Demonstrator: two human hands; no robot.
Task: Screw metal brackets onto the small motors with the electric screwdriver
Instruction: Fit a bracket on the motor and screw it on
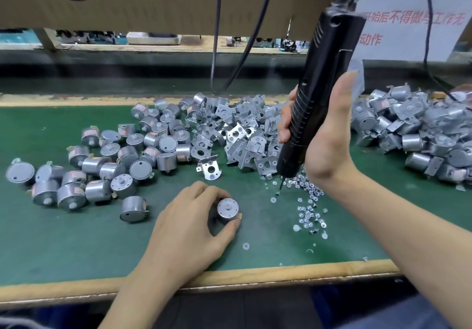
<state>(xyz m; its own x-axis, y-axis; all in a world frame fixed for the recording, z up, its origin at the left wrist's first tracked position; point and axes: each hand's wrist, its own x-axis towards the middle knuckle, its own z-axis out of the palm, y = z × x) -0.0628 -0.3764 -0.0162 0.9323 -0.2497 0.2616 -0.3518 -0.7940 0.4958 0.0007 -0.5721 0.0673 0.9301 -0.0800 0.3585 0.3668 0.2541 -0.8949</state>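
Green mat [76, 252]: loose motors [102, 165] at left, their red labels too blurred to read; left hand [189, 226] curled round one motor [228, 211] standing on end near the front edge, shaft up. Centre: heap of brackets [229, 129], then scattered screws [306, 201]. Right hand [329, 134] wrapped round the black screwdriver [316, 93], long axis near upright, bit down at the screws, cord end tipped up and right; bracketed motors [421, 134] far right; sign [413, 21] above, in red, partly reads "不得做" and "动作".
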